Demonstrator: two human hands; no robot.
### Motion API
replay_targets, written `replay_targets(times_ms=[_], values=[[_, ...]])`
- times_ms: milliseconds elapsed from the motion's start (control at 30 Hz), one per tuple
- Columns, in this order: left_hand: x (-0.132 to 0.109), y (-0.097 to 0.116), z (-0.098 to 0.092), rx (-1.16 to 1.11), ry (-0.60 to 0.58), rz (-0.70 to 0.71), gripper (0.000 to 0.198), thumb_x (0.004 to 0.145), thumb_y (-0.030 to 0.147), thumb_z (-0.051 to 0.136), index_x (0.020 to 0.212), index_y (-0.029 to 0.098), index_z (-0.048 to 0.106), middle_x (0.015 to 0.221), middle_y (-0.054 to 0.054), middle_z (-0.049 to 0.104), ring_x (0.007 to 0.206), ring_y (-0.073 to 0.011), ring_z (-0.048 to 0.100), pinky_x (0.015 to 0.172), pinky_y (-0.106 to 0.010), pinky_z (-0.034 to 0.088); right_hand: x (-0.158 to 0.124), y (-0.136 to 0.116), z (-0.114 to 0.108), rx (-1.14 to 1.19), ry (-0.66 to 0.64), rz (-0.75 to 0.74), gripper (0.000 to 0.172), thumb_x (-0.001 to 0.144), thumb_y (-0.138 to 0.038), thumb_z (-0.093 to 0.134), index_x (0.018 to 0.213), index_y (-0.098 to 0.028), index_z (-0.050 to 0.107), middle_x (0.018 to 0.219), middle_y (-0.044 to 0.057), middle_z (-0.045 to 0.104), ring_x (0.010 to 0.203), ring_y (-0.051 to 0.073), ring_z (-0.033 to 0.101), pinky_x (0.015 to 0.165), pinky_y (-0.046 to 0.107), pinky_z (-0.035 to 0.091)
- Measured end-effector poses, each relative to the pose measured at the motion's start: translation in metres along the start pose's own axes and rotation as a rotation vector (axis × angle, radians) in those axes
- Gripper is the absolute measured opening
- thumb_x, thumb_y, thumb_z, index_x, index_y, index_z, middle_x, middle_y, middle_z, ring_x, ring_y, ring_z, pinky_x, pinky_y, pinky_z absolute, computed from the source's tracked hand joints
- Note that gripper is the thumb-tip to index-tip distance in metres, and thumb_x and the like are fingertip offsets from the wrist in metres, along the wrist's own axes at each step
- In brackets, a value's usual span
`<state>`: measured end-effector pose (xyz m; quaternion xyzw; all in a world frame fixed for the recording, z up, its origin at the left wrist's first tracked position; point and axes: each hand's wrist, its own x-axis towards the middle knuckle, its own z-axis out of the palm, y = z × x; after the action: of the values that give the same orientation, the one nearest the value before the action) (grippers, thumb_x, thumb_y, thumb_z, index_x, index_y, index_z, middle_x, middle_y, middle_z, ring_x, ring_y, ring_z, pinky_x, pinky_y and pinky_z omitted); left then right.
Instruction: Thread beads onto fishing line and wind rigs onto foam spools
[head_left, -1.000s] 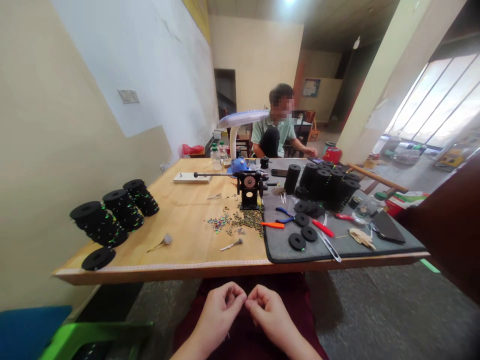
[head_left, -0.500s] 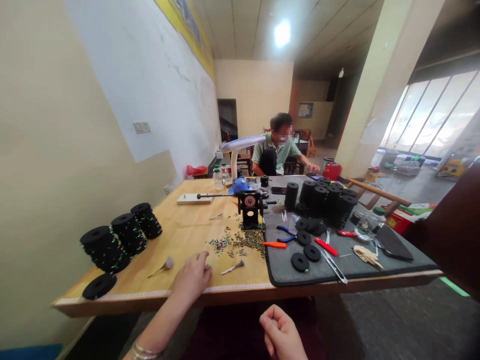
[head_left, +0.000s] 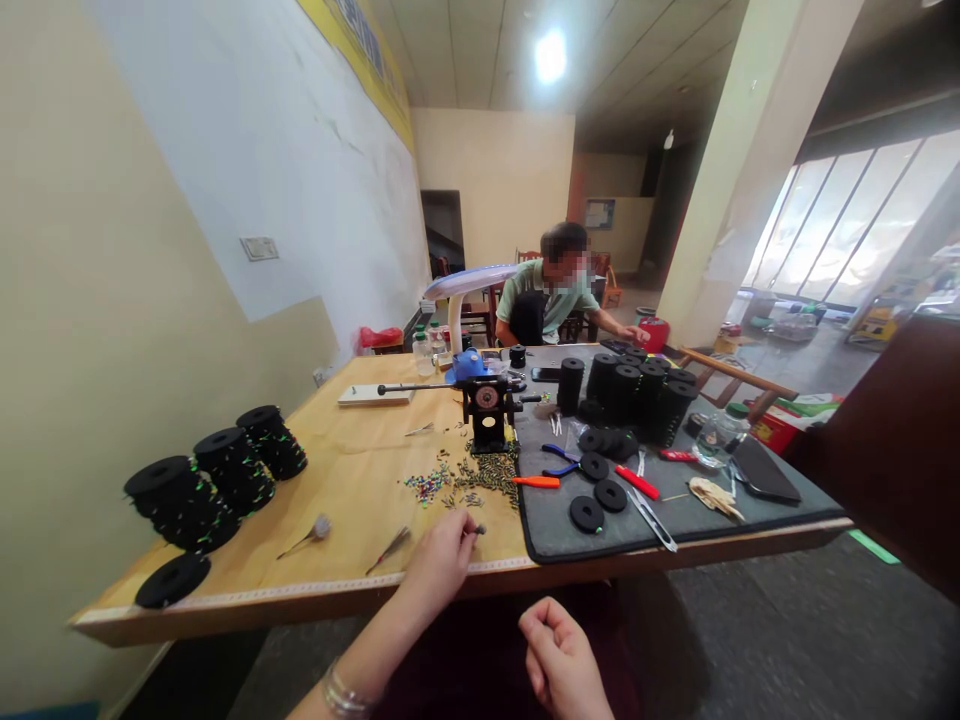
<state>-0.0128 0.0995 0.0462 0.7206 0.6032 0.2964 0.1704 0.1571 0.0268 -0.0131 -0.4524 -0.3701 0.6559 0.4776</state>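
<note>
Low over the table's front edge, my left hand [head_left: 444, 548] is pinched on a small grey-tipped stick-like bundle [head_left: 481, 530]; its tip shows past the fingertips, and the rest is hidden. A thin dark bundle [head_left: 388, 549] lies just left of that hand, and a grey-tufted one [head_left: 307, 535] farther left. My right hand [head_left: 562, 655] is closed in front of the table edge, its fingers curled in; anything inside is hidden. Beyond my left hand are scattered small brass-coloured pieces [head_left: 491, 474] and coloured beads [head_left: 427, 486].
Black spools with green-tipped bits [head_left: 184, 500] stand at the left. A black winding device [head_left: 487, 412] and a lamp [head_left: 466, 368] are mid-table. Pliers [head_left: 562, 464], scissors-like tweezers [head_left: 654, 520], black discs [head_left: 586, 514] and more spools [head_left: 600, 385] occupy the grey mat. A person [head_left: 555, 290] sits opposite.
My left hand has moved right, from the thin bundle to the grey-tipped one; the thin bundle now lies uncovered. My right hand stays closed. The view has shifted slightly right.
</note>
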Motion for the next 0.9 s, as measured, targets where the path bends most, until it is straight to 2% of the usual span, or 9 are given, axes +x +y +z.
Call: replay_targets(times_ms=[67, 167, 233, 300, 400, 667, 800, 900], values=[[-0.02, 0.003, 0.003, -0.165, -0.069, -0.041, 0.01, 0.082, 0.024, 0.048, 0.074, 0.02, 0.051, 0.066, 0.0, 0.059, 0.06, -0.0163, 0.055, 0.058, -0.027, 0.043, -0.003, -0.004, 0.001, 0.015, 0.036, -0.031, 0.055, 0.059, -0.07, 0.065, 0.067, -0.02, 0.043, 0.031, -0.013, 0.034, 0.029, 0.002, 0.018, 0.032, 0.015, 0.011], [-0.055, 0.009, 0.013, -0.707, -0.22, -0.275, 0.017, 0.075, 0.032, 0.059, 0.072, 0.02, 0.048, 0.058, 0.003, 0.057, 0.047, -0.0115, 0.049, 0.048, -0.023, 0.039, -0.009, -0.008, 0.006, 0.001, 0.032, -0.048, 0.052, 0.062, -0.067, 0.065, 0.069, -0.02, 0.045, 0.032, -0.012, 0.037, 0.03, 0.003, 0.021, 0.034, 0.015, 0.013], [-0.072, 0.012, 0.018, -0.917, -0.241, -0.405, 0.023, 0.07, 0.032, 0.067, 0.07, 0.019, 0.049, 0.058, 0.003, 0.058, 0.048, -0.0099, 0.049, 0.048, -0.021, 0.039, -0.011, -0.008, 0.009, -0.017, 0.016, -0.035, 0.051, 0.063, -0.065, 0.066, 0.07, -0.02, 0.045, 0.032, -0.011, 0.04, 0.029, 0.003, 0.023, 0.034, 0.016, 0.013], [-0.083, 0.015, 0.023, -1.016, -0.222, -0.487, 0.026, 0.067, 0.032, 0.071, 0.068, 0.018, 0.05, 0.058, 0.003, 0.057, 0.05, -0.0094, 0.05, 0.049, -0.02, 0.04, -0.011, -0.007, 0.012, -0.042, -0.003, -0.018, 0.049, 0.064, -0.064, 0.066, 0.07, -0.02, 0.046, 0.032, -0.01, 0.042, 0.029, 0.003, 0.024, 0.033, 0.016, 0.014], [-0.088, 0.017, 0.026, -1.074, -0.224, -0.537, 0.027, 0.067, 0.034, 0.071, 0.067, 0.017, 0.05, 0.058, 0.003, 0.056, 0.052, -0.0094, 0.05, 0.048, -0.02, 0.04, -0.009, -0.003, 0.013, -0.084, -0.032, -0.01, 0.048, 0.066, -0.064, 0.064, 0.069, -0.019, 0.046, 0.033, -0.01, 0.044, 0.028, 0.004, 0.027, 0.033, 0.016, 0.017], [-0.091, 0.018, 0.029, -0.923, -0.186, -0.452, 0.028, 0.066, 0.035, 0.071, 0.062, 0.018, 0.048, 0.055, 0.005, 0.05, 0.051, -0.0108, 0.049, 0.044, -0.02, 0.041, -0.007, 0.001, 0.016, -0.145, -0.055, -0.042, 0.046, 0.068, -0.062, 0.064, 0.068, -0.019, 0.048, 0.034, -0.009, 0.044, 0.029, 0.004, 0.029, 0.034, 0.016, 0.02], [-0.095, 0.018, 0.033, -0.871, -0.14, -0.388, 0.027, 0.07, 0.034, 0.068, 0.063, 0.018, 0.047, 0.055, 0.006, 0.048, 0.049, -0.0095, 0.048, 0.043, -0.019, 0.04, -0.006, 0.004, 0.014, -0.225, -0.048, -0.107, 0.04, 0.072, -0.055, 0.063, 0.067, -0.018, 0.049, 0.035, -0.009, 0.044, 0.031, 0.004, 0.032, 0.036, 0.016, 0.023], [-0.095, 0.019, 0.035, -0.891, -0.143, -0.4, 0.029, 0.07, 0.035, 0.068, 0.063, 0.019, 0.046, 0.052, 0.006, 0.048, 0.044, -0.0081, 0.047, 0.041, -0.019, 0.039, -0.005, 0.006, 0.012, -0.233, -0.048, -0.131, 0.038, 0.074, -0.053, 0.062, 0.068, -0.018, 0.048, 0.036, -0.01, 0.044, 0.031, 0.004, 0.032, 0.036, 0.016, 0.023]])
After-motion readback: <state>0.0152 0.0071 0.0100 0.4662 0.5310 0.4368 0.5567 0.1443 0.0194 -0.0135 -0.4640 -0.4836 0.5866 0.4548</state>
